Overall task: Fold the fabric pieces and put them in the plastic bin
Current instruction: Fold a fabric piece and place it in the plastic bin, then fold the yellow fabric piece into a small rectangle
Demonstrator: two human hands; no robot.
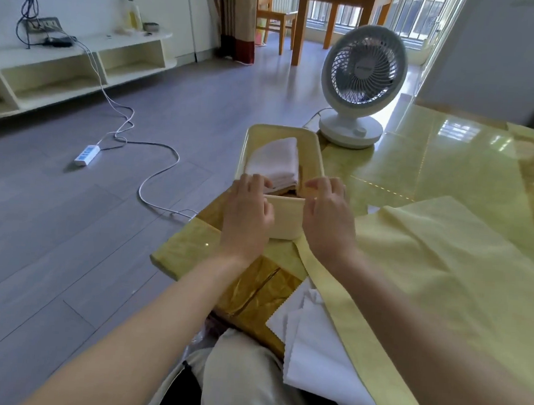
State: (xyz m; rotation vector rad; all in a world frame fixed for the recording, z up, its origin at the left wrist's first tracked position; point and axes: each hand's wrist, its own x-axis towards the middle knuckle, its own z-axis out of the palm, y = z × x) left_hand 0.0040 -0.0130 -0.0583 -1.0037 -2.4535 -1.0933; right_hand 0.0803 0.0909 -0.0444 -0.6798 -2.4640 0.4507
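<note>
While in bin [280, 129], white fabric [275, 161], seemingly folded

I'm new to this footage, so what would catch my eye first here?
The person's bare-handed left grip and right grip are at the near rim of the cream rectangular plastic bin at centre, which holds a folded white cloth. Behind it on the glossy yellow-green table stands a round white desk fan; a large pale yellow fabric sheet lies spread at right.

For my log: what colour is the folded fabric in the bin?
The folded fabric is white; head view shows it.
</note>
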